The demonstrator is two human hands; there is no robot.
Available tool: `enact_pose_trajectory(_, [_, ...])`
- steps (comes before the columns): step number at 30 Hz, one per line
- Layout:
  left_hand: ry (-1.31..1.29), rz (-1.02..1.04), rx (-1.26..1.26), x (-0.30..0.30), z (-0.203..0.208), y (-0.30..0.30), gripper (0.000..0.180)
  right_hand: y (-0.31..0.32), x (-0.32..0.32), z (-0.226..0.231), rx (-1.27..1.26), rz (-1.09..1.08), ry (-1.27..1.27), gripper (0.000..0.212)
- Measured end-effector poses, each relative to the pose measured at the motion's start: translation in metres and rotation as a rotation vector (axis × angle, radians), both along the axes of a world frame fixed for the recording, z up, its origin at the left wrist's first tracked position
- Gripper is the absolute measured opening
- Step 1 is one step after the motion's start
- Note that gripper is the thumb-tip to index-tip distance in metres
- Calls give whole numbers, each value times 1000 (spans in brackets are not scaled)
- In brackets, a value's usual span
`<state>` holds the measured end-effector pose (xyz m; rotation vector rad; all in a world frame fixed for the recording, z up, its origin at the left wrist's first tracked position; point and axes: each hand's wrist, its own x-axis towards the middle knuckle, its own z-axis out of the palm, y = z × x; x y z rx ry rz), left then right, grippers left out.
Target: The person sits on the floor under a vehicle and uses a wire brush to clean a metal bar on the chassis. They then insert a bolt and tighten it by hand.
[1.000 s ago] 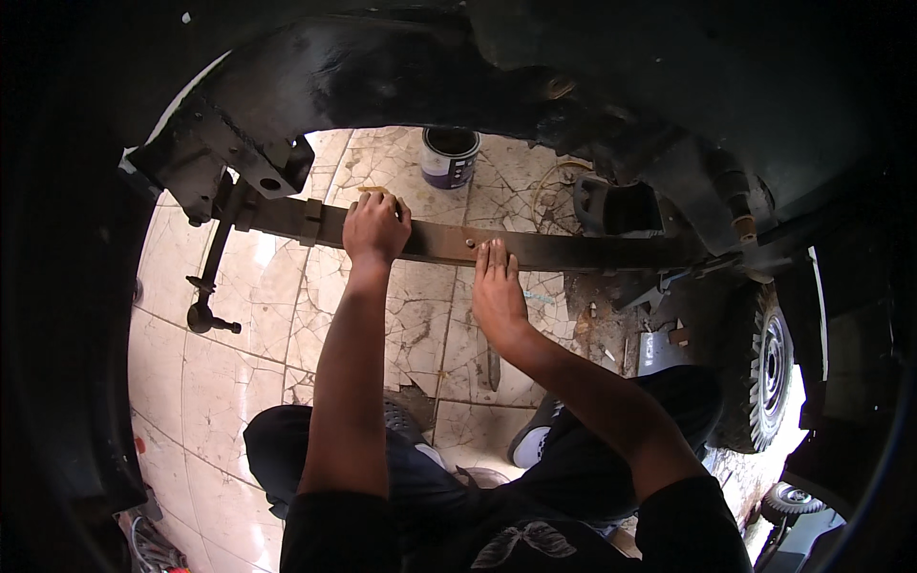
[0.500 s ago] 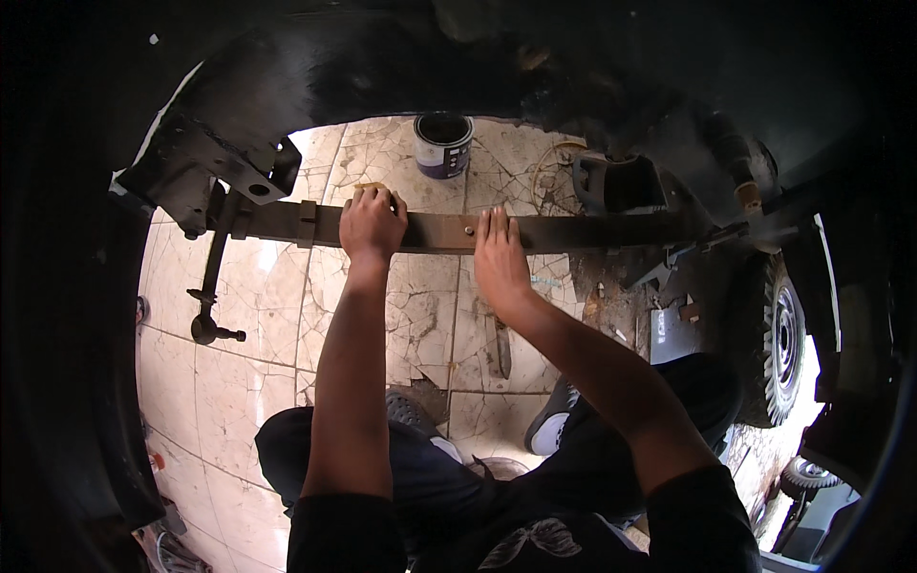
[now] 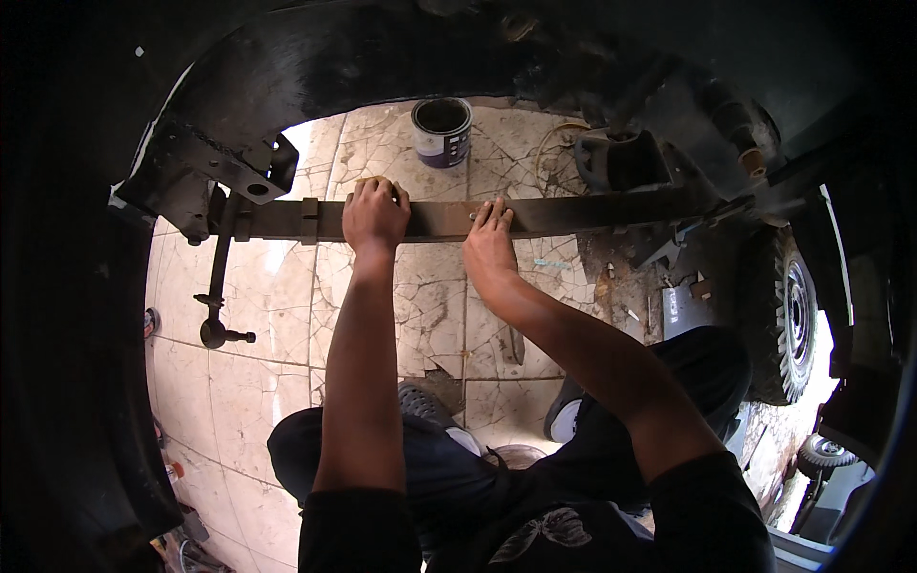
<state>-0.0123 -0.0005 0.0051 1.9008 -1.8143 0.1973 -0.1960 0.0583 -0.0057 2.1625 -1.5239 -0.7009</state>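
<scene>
A long, flat, dark leaf spring [image 3: 439,220] runs across in front of me under a black vehicle body. My left hand [image 3: 375,218] is closed over it, fingers bent across its far edge. A small tan edge shows by those fingertips; I cannot make out what it is. To the right, my right hand [image 3: 490,250] lies on the spring with fingers stretched out, beside a small bolt head partly covered by them. A metal clip [image 3: 309,222] wraps the spring left of my left hand.
Beyond the spring stands an open paint can [image 3: 441,134] on cracked floor tiles [image 3: 248,286]. A rod with a ball joint [image 3: 213,331] hangs at left, below a black bracket [image 3: 239,177]. A dark open container [image 3: 621,162] is at far right, a wheel [image 3: 793,320] nearer.
My right hand has shifted slightly left along the spring, toward the bolt head. My left hand stays at about the same place on it. The whole view has tilted a little.
</scene>
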Motion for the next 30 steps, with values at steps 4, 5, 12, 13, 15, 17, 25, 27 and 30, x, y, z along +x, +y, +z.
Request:
enact_pose_trajectory(4, [-9,-6,2,6,-2,1,29,2,-5,-2,-16,77,-33,53])
enact_pose_trajectory(5, [-10,0,18,6,-3,2,29,3,-8,-3,-6,96,-29,53])
enact_pose_trajectory(12, [9,-16,95,6,4,2,27,0,-17,8,55,204,54,52])
enact_pose_trajectory(13, [21,-12,105,5,5,2,26,-2,-18,7,49,211,51,52])
enact_pose_trajectory(15, [36,-8,93,5,6,2,26,-2,-16,5,78,206,36,52])
enact_pose_trajectory(17, [42,-8,49,7,5,4,25,0,-17,7,88,207,28,52])
enact_pose_trajectory(25, [62,-15,67,4,10,4,23,-3,-29,2,73,277,39,56])
enact_pose_trajectory(27, [84,-48,82,4,4,6,22,2,-35,6,117,257,-17,60])
enact_pose_trajectory(30, [130,-51,77,3,1,4,22,5,-42,9,79,206,-88,65])
